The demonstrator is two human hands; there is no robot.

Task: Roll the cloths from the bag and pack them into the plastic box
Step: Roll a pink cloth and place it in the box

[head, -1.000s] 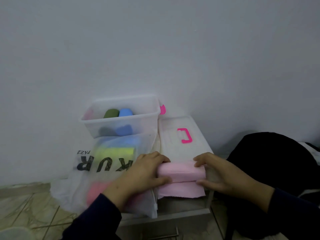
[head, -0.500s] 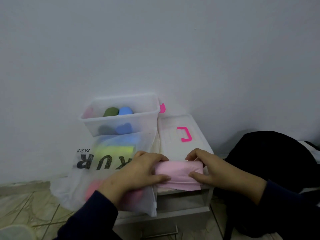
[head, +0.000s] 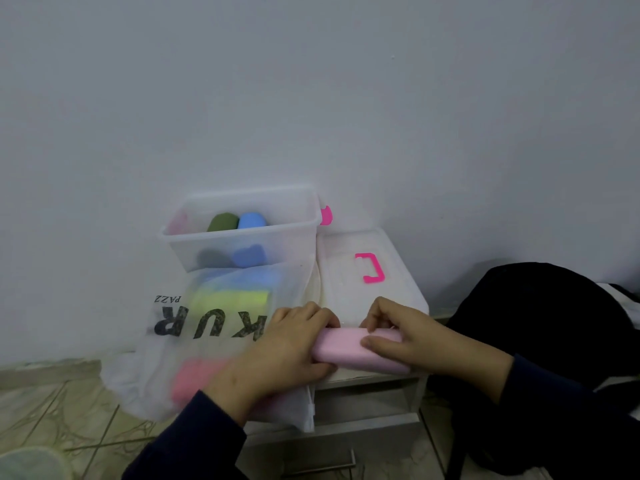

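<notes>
Pink cloth [head: 360, 349] now rolled (both hands)

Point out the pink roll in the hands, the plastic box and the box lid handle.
pink cloth roll [head: 349, 351]: head view, middle of roll.
plastic box [head: 239, 237]: head view, front rim.
pink lid handle [head: 372, 268]: head view, handle bar.

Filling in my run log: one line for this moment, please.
step: rolling | left hand + right hand: on pink cloth | plastic box: green, blue rolls | bag: more cloths
</notes>
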